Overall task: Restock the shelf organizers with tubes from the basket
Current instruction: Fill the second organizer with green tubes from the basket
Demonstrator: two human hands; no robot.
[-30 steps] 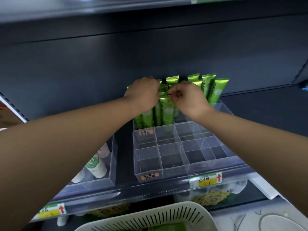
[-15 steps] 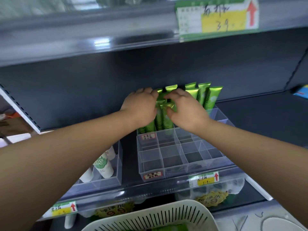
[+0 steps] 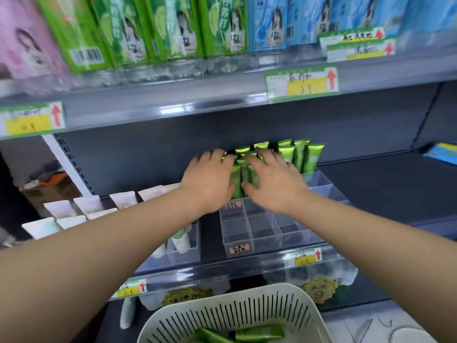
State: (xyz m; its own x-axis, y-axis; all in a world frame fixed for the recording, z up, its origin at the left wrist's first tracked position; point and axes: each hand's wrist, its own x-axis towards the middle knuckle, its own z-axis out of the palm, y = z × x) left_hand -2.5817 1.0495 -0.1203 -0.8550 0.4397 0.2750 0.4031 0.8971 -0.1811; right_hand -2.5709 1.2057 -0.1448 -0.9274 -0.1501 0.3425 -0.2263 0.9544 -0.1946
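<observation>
The left hand [image 3: 210, 180] and right hand [image 3: 273, 181], fingers straight and spread, press on the green tubes [image 3: 309, 157] standing in the rear cells of the organizer [image 3: 262, 235], probably to seat them upright. Spare tubes [image 3: 259, 333] lie in the basket [image 3: 235, 314].

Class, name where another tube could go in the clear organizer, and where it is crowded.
Free: the front compartments of the clear plastic divided organizer, between its labelled front wall and the green tubes; also the dark shelf to its right. Crowded: the back rows, where left hand and right hand rest on tubes.
</observation>
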